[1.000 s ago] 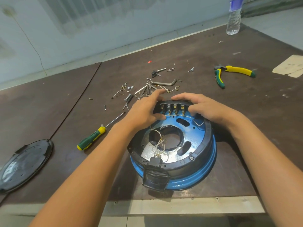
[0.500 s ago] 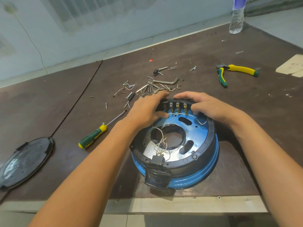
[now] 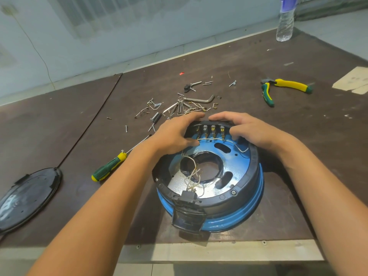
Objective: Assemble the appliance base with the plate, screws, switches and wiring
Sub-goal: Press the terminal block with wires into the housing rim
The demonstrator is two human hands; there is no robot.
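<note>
The round blue appliance base [image 3: 237, 162] with its black rim lies upside down near the table's front edge. A row of switches [image 3: 210, 130] with brass terminals sits at its far side, and white wires [image 3: 192, 174] loop from the middle hole to a black connector at the near side. My left hand [image 3: 175, 134] and my right hand [image 3: 249, 130] both grip the far rim around the switch block, fingers over the outside, thumbs inside. A black round plate [image 3: 27, 198] lies at the far left. Loose screws [image 3: 157, 108] lie scattered beyond the base.
A green and yellow screwdriver [image 3: 111, 166] lies left of the base. Green and yellow pliers [image 3: 282, 88] lie at the right, a hex key [image 3: 201, 99] among the screws, a water bottle [image 3: 285, 20] at the far corner, and cardboard [image 3: 354, 80] at the right edge.
Both hands have stayed on the switch block. The view has shifted slightly, nothing else has moved.
</note>
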